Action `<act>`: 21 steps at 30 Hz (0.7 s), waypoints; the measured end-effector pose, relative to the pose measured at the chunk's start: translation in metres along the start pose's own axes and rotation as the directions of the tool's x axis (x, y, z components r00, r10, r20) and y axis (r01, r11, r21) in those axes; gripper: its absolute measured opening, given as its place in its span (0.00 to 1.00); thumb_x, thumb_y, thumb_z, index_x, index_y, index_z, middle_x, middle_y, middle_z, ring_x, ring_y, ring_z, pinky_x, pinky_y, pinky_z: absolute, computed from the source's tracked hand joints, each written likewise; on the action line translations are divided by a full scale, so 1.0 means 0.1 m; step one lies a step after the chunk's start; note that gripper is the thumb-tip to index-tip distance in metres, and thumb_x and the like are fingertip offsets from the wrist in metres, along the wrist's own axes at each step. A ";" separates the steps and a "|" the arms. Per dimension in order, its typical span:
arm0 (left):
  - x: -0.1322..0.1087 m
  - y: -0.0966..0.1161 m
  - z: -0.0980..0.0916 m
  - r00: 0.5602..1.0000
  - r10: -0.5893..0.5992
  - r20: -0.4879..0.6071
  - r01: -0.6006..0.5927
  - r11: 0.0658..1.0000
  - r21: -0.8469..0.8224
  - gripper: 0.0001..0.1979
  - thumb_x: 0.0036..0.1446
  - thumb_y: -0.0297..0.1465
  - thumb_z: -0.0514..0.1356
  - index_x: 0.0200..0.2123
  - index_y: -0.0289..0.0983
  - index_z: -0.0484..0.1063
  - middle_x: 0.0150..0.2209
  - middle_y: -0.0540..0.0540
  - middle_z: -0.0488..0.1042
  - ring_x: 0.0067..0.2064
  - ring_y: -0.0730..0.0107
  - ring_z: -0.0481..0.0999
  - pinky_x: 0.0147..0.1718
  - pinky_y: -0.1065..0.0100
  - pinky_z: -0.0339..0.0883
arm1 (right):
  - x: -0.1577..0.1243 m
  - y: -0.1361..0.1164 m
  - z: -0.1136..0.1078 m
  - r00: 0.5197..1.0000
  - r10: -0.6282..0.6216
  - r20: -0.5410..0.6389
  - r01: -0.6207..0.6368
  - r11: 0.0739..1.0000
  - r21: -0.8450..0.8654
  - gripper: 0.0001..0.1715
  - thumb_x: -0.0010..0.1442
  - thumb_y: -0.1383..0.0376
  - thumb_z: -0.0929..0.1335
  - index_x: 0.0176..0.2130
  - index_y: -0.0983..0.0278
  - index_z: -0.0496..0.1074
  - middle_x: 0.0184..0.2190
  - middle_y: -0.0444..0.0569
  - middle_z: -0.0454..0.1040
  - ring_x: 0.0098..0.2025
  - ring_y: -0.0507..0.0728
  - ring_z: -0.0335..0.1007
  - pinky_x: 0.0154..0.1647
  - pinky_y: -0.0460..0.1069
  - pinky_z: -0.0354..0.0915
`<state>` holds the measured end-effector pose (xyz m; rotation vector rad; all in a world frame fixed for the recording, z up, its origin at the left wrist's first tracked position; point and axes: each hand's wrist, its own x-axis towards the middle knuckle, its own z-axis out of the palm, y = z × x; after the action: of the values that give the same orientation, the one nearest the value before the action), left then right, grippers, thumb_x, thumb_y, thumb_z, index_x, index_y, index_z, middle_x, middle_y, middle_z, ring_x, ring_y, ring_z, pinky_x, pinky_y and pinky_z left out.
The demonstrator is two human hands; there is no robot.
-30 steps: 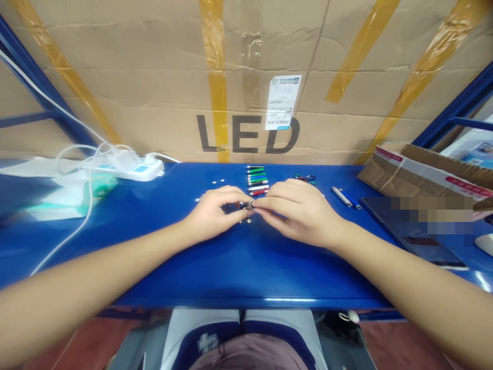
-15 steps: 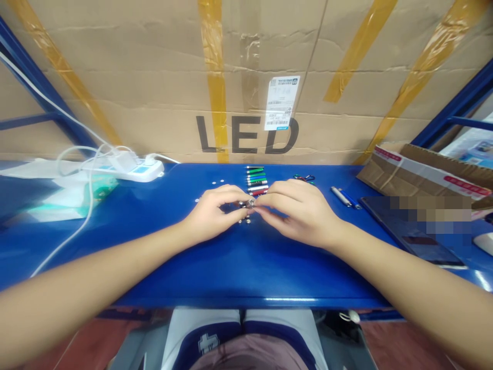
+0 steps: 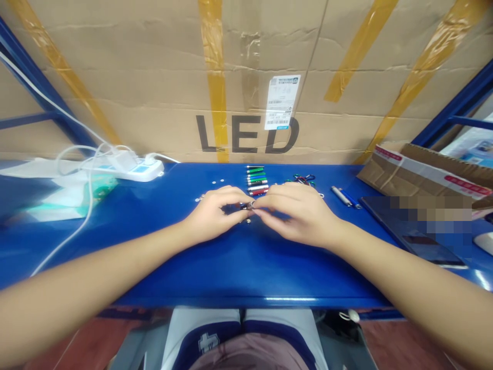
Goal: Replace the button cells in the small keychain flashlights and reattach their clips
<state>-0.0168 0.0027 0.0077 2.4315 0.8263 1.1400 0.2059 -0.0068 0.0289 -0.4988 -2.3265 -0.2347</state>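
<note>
Between the fingertips of both hands is a small dark and silvery metal part (image 3: 248, 205), too small to name surely. My left hand (image 3: 217, 210) grips its left end, thumb below and fingers curled above. My right hand (image 3: 296, 210) pinches the right end between thumb and forefinger. Just below lies a small shiny metal piece (image 3: 248, 221). Beyond the hands, a column of several slim tubes (image 3: 257, 177), green, black, white and red with silvery ends, lies on the blue table (image 3: 246, 267). Small white discs (image 3: 214, 182) lie behind my left hand.
Dark and coloured clips (image 3: 305, 179) lie behind my right hand. Farther right are a silver pen-like tube (image 3: 340, 196), a blue one (image 3: 351, 198), a dark tablet (image 3: 412, 236) and an open carton (image 3: 427, 177). A power strip (image 3: 148, 170) with white cables stands left. A large cardboard box (image 3: 154, 103) closes off the back.
Both hands stay nearly in place. The held part has turned slightly between the fingers, and my right hand has shifted a little, showing more of the clips behind it.
</note>
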 end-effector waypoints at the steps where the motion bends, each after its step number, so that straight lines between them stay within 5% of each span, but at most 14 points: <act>1: 0.00 0.00 0.00 1.000 0.002 -0.001 -0.002 1.000 -0.004 0.07 0.60 0.34 0.65 0.38 0.37 0.81 0.38 0.44 0.82 0.42 0.65 0.79 0.46 0.66 0.72 | 0.00 -0.01 0.00 0.997 0.066 -0.037 -0.064 0.996 0.057 0.03 0.65 0.66 0.67 0.40 0.61 0.72 0.31 0.46 0.77 0.31 0.54 0.72 0.33 0.49 0.64; 6: 0.01 0.01 -0.01 1.000 -0.008 0.006 0.008 1.000 -0.012 0.07 0.60 0.32 0.64 0.41 0.38 0.81 0.40 0.44 0.82 0.44 0.65 0.79 0.49 0.64 0.71 | 0.00 0.06 0.05 0.944 0.326 -0.049 -0.310 0.927 0.211 0.07 0.63 0.71 0.65 0.41 0.61 0.70 0.34 0.47 0.75 0.32 0.54 0.70 0.35 0.49 0.67; 13: 0.03 -0.01 -0.02 0.993 -0.109 -0.047 0.103 0.988 -0.117 0.08 0.59 0.34 0.65 0.37 0.36 0.80 0.39 0.43 0.80 0.41 0.66 0.78 0.45 0.66 0.71 | -0.09 0.21 0.24 0.916 0.285 0.284 -0.340 0.926 0.167 0.10 0.63 0.67 0.67 0.45 0.63 0.71 0.42 0.53 0.75 0.43 0.59 0.71 0.45 0.54 0.68; 21: 0.02 -0.05 -0.01 0.986 -0.159 -0.052 0.149 0.976 -0.159 0.09 0.58 0.35 0.66 0.38 0.36 0.80 0.40 0.43 0.80 0.42 0.66 0.78 0.45 0.66 0.71 | -0.13 0.26 0.35 0.888 0.297 0.351 -0.390 0.891 0.232 0.04 0.64 0.67 0.67 0.41 0.63 0.71 0.39 0.52 0.75 0.42 0.58 0.71 0.44 0.53 0.68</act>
<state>-0.0183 0.0078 0.0075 2.1756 0.8943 1.1820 0.2033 0.0243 -0.0050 -0.8345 -2.4551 0.3895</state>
